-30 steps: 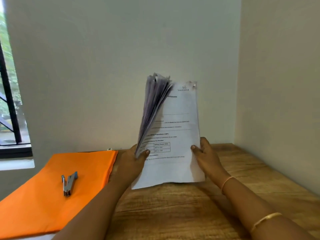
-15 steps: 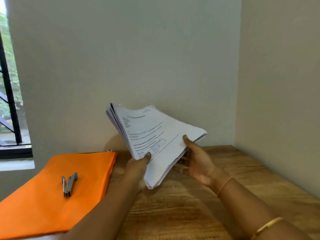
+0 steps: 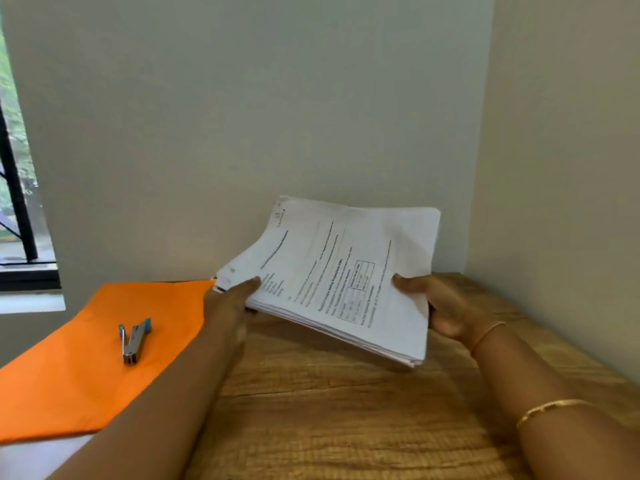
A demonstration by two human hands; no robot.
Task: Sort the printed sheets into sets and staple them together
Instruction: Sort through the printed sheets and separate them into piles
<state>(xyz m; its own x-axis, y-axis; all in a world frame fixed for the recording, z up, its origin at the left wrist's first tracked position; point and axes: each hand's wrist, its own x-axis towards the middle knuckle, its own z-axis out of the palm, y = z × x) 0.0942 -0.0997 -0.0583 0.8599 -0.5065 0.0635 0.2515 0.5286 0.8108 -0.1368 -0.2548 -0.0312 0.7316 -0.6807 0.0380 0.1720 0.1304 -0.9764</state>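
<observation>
A thick stack of printed white sheets [image 3: 343, 271] hangs nearly flat just above the wooden table [image 3: 329, 410], turned sideways with its text running away from me. My left hand [image 3: 230, 303] grips its left edge, thumb on top. My right hand [image 3: 436, 306] holds the right edge, thumb on the top sheet and fingers underneath. A small metal stapler [image 3: 133, 341] with a blue end lies on the orange folder [image 3: 86, 358] to the left, apart from both hands.
The table sits in a corner, with a pale wall [image 3: 277, 133] behind and another wall [image 3: 571, 202] on the right. A window with a dark frame [image 3: 17, 202] is at the far left. The orange folder overhangs the table's left side.
The stack, held upright and fanned a second ago, has been tipped down and turned flat, and it now sits lower and further right between both hands.
</observation>
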